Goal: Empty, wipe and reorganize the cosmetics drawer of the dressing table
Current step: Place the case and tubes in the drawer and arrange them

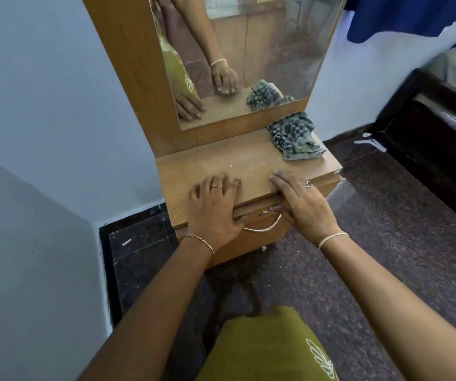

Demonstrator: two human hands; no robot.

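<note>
The person is facing the bench with both hands lying on the front of its top. The left hand is spread wide, its fingers fanned over the wood and its thumb hanging over the front edge. The right hand is lying flat with straight fingers pointing towards the mirror, its thumb dropping below the edge. Neither hand is holding anything.

The drawer is sitting directly under the hands, below the front edge they are resting on. It is looking pushed in, though the steep downward angle is making a narrow gap hard to rule out. Its metal handle is hanging on the drawer front, its long axis running left to right along the front. It is lying between the two wrists and just under both thumbs. The right thumb is sitting just beside the handle's right end, so that hand is looking the nearer; it would only need to slide down off the edge and curl round the bar, then pull towards the body.

The striped cloth is lying crumpled at the far right corner of the bench, beyond the right hand's fingertips and well apart from the left hand. It is waiting there for the wiping; the emptying is not yet begun.
</note>
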